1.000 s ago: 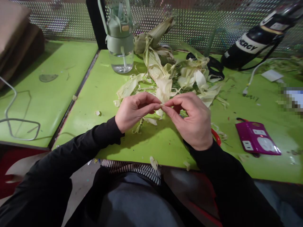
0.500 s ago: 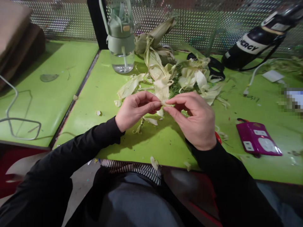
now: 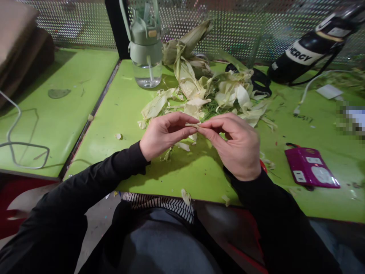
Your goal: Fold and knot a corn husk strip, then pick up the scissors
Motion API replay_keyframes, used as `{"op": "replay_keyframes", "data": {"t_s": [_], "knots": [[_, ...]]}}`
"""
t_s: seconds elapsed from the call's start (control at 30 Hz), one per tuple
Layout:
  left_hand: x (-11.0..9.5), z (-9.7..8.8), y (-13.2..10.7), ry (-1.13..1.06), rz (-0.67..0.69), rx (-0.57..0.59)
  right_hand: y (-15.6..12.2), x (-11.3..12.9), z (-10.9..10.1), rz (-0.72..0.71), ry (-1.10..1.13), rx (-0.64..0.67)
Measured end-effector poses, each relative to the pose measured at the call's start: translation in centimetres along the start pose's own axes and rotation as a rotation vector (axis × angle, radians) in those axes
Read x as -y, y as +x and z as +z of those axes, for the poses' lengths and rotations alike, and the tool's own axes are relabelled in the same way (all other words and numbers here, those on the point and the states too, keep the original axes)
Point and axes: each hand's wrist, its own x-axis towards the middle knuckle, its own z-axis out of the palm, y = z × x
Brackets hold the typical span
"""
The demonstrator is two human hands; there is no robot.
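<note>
Over the front of the green table, both hands meet at a small rolled strip of pale corn husk [image 3: 192, 125]. My right hand [image 3: 238, 146] pinches the strip's right end between thumb and forefinger. The thumb and forefinger of my left hand [image 3: 164, 135] close loosely around its other end, which shows between them. Just beyond the hands lies a loose heap of corn husks [image 3: 189, 85], with some thin green strands [image 3: 211, 108] under it. A husk scrap [image 3: 182, 146] lies below my left fingers.
A pale green water bottle [image 3: 146, 57] stands behind on the left, before a perforated metal screen [image 3: 234, 26]. At the right are a black bottle [image 3: 303, 55], a white cable [image 3: 305, 91] and a purple pouch [image 3: 312, 167]. Brown stacked material [image 3: 23, 49] sits far left.
The left fingers have parted slightly, so the strip's left end now shows between them. The husk piece behind the fingers has folded lower. Both hands stay in nearly the same place.
</note>
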Motion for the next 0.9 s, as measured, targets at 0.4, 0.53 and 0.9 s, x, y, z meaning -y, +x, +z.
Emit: {"op": "replay_keyframes", "data": {"t_s": [0.4, 0.53, 0.9], "knots": [[-0.1, 0.2, -0.4, 0.161, 0.050, -0.028, 0.2, 0.3, -0.2, -0.161, -0.064, -0.004], [-0.1, 0.3, -0.3, 0.153, 0.048, -0.070, 0.0, 0.2, 0.2, -0.097, -0.048, -0.076], [0.0, 0.3, -0.1, 0.006, 0.037, -0.088, -1.0, -0.2, 0.8, 0.266, 0.286, -0.029]]}}
